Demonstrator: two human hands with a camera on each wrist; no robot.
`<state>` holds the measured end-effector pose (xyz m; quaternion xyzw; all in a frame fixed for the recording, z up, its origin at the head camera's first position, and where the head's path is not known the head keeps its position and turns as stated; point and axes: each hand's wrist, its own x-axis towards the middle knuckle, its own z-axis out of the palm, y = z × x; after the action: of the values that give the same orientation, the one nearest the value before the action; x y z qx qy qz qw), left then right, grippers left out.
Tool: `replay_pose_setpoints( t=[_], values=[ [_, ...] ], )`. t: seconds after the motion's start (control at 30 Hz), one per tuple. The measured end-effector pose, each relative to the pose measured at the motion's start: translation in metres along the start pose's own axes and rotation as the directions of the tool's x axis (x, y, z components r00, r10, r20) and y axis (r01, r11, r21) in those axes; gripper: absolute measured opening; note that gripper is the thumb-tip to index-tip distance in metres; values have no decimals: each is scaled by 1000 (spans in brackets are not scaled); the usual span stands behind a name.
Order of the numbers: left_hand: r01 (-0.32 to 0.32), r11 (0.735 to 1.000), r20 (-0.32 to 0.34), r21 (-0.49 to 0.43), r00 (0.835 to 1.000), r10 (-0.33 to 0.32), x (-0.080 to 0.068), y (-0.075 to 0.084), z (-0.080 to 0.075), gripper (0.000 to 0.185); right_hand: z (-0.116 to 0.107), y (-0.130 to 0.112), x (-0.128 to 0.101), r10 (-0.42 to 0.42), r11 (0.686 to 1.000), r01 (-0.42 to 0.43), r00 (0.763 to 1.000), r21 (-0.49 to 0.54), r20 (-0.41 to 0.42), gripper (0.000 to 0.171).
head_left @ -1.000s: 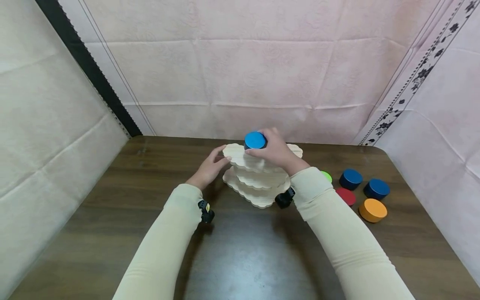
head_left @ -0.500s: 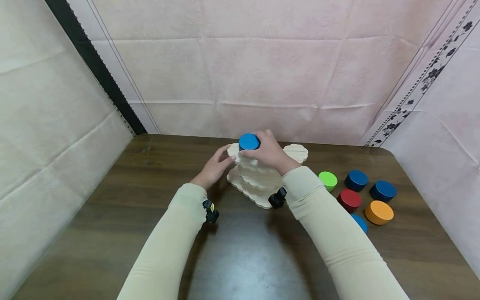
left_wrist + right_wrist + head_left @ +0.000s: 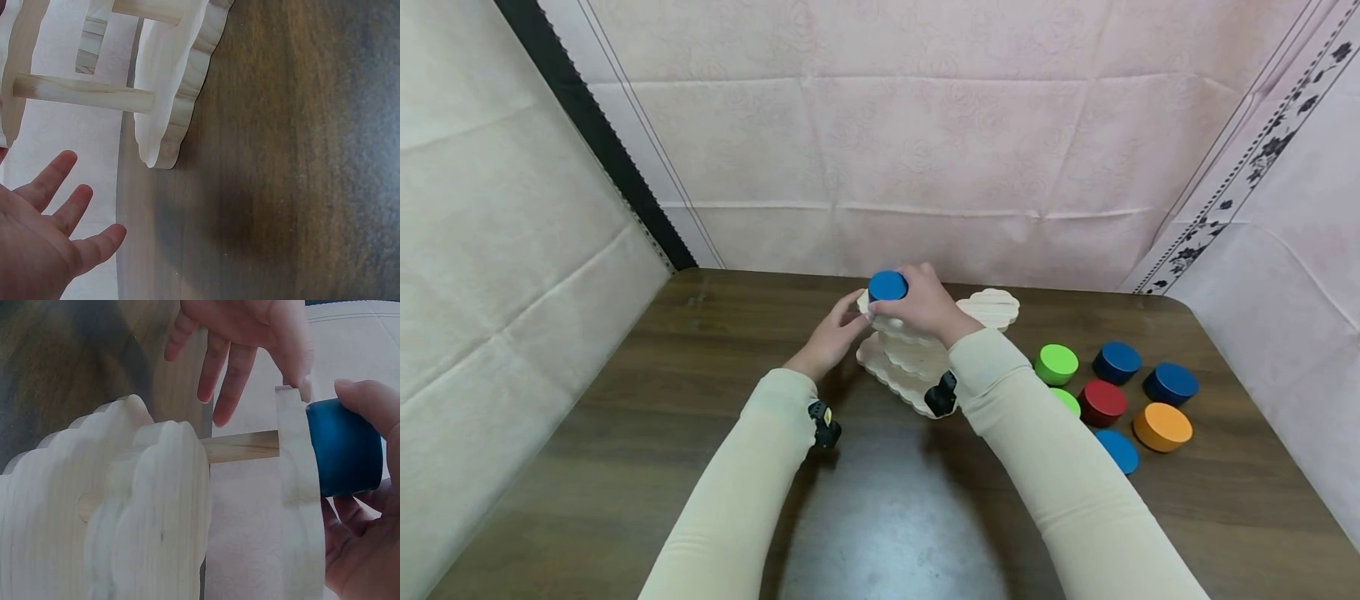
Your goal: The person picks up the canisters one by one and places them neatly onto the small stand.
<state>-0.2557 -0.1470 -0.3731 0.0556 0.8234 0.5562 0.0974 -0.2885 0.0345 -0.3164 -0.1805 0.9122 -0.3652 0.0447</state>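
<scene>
Over the last second the right hand (image 3: pixel 925 307) carried the blue disc (image 3: pixel 888 286) a little leftward along the top tier of the wooden stand (image 3: pixel 917 354), and more loose discs came into view on the table (image 3: pixel 625 400) as the head camera shifted. The disc sat on the left end of the top shelf, the right hand's fingers curled around it; the wrist view showed its flat base against the shelf's upper face. The left hand (image 3: pixel 831 337) rested with relaxed, straight fingers at the shelf's left edge, one fingertip touching the rim.

The stand held nothing else that could be seen. It was pale, unfinished wood, with scalloped, cloud-like shelves joined by round dowels (image 3: pixel 240 447).

To the right, well apart from the stand, lay short painted cylinders: a green disc (image 3: pixel 1056 363), a red disc (image 3: pixel 1103 402), an orange disc (image 3: pixel 1162 426) and two dark blue discs (image 3: pixel 1117 362) behind them. The table was dark, grained wood.
</scene>
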Motion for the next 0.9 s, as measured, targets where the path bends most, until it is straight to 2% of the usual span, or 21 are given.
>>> replay_pose_setpoints(
  t=[0.27, 0.3, 0.5, 0.53, 0.7, 0.9],
  values=[
    [-12, 1000, 2, 1, 1000, 12, 1, 1, 3, 62, 0, -2, 0, 10, 999, -10, 1000, -34, 5, 69],
    [-6, 1000, 11, -3, 1000, 6, -3, 6, 2, 62, 1, -2, 0, 12, 999, -12, 1000, -33, 4, 69],
    [-4, 1000, 17, 0, 1000, 4, -3, 7, 2, 64, 3, -2, -5, 7, 999, -7, 1000, -36, -24, 74],
    [-11, 1000, 8, 5, 1000, 11, 0, 2, 2, 64, 4, -2, -6, 2, 999, -3, 999, -45, -32, 75],
    [-13, 1000, 2, 9, 1000, 13, 0, 2, 2, 65, 6, -2, -10, -29, 992, 22, 998, -121, -58, 83],
    [-3, 1000, 0, 3, 1000, 3, 0, 1, 0, 66, 6, -1, -19, -96, 969, 73, 992, -237, -88, 87]
  ],
)
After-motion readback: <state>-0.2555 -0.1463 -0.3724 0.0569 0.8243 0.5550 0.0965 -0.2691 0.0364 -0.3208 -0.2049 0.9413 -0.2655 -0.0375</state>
